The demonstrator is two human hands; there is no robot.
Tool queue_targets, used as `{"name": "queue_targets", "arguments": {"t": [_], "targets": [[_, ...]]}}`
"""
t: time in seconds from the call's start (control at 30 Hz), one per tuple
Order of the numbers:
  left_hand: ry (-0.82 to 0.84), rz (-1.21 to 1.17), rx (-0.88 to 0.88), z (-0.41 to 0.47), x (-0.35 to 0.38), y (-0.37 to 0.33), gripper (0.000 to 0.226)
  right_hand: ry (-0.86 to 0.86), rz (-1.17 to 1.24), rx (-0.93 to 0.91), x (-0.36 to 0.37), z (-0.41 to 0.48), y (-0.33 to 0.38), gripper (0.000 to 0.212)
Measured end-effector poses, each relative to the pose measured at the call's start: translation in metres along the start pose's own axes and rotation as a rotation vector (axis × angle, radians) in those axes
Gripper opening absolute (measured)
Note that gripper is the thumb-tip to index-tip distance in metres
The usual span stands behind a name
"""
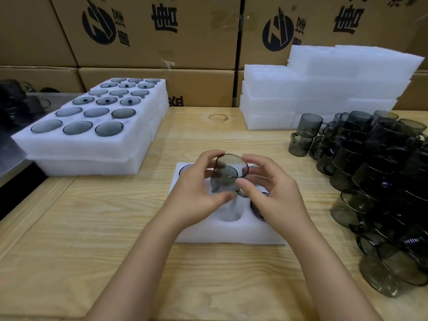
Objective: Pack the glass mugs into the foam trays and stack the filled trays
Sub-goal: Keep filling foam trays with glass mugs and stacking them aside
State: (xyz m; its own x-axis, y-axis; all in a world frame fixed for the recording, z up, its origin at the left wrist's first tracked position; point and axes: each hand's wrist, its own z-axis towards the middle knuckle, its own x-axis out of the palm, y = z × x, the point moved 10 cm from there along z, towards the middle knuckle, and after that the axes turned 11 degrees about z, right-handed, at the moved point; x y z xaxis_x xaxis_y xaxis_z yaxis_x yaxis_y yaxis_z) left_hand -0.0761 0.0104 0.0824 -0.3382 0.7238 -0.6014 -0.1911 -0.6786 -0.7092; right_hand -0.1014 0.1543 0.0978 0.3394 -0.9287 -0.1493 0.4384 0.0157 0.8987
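Observation:
A smoky grey glass mug (228, 176) is held tilted above a white foam tray (229, 232) at the table's centre. My left hand (196, 188) grips the mug's left side, thumb under its base. My right hand (271, 193) curls round its right side, fingers at the rim. One round pocket (230, 215) near the tray's front stands empty just below the mug. Other mugs sit in the tray at its far left corner (185, 169) and under my right hand (257, 210), partly hidden.
Two stacks of filled foam trays (92, 140) stand at the left. A pile of empty foam trays (324, 89) is at the back right. Several loose mugs (375, 181) are heaped on the right. Cardboard boxes (162, 31) line the back of the wooden table (92, 239).

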Motion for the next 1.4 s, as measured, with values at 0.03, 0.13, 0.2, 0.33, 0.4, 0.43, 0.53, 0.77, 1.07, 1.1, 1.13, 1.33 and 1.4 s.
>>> {"name": "queue_targets", "arguments": {"t": [0.03,0.13,0.2,0.33,0.4,0.43,0.53,0.77,1.07,1.1,1.13,1.33,1.4], "targets": [[-0.011,0.004,-0.019,0.000,-0.002,0.002,0.072,-0.016,0.006,0.023,-0.003,-0.002,-0.002,0.039],[-0.037,0.007,-0.043,0.001,-0.004,0.002,0.071,-0.021,-0.050,0.010,-0.003,-0.004,-0.003,0.046],[-0.029,-0.018,-0.039,0.001,-0.004,-0.001,0.070,-0.055,0.002,0.019,-0.005,-0.003,-0.006,0.048],[0.193,-0.228,-0.057,-0.003,0.009,-0.002,0.075,-0.120,0.131,0.030,-0.008,-0.003,-0.010,0.046],[0.303,-0.352,-0.064,-0.007,0.013,-0.003,0.079,-0.132,0.140,0.024,-0.006,-0.005,-0.009,0.050],[0.327,-0.364,-0.061,-0.008,0.012,-0.003,0.078,-0.135,0.136,0.023,-0.006,-0.006,-0.008,0.051],[0.320,-0.365,-0.061,-0.004,0.008,-0.002,0.070,-0.141,0.086,0.025,-0.005,-0.006,-0.007,0.043],[0.064,-0.198,0.024,-0.005,-0.004,-0.005,0.064,-0.089,-0.109,0.086,0.015,-0.016,-0.006,0.063],[0.277,-0.027,0.048,-0.016,0.013,-0.012,0.074,0.033,-0.206,0.105,0.018,-0.016,-0.006,0.042],[0.303,-0.028,0.055,-0.017,0.013,-0.012,0.073,0.057,-0.226,0.091,0.018,-0.016,-0.004,0.042],[0.320,-0.031,0.064,-0.018,0.012,-0.012,0.070,0.079,-0.237,0.088,0.017,-0.016,-0.004,0.045],[0.328,0.007,0.001,-0.016,0.011,-0.002,0.062,0.178,-0.311,0.113,0.013,-0.013,-0.010,0.057],[0.329,0.042,-0.014,-0.016,0.013,0.001,0.063,0.198,-0.329,0.112,0.014,-0.013,-0.012,0.058]]}}
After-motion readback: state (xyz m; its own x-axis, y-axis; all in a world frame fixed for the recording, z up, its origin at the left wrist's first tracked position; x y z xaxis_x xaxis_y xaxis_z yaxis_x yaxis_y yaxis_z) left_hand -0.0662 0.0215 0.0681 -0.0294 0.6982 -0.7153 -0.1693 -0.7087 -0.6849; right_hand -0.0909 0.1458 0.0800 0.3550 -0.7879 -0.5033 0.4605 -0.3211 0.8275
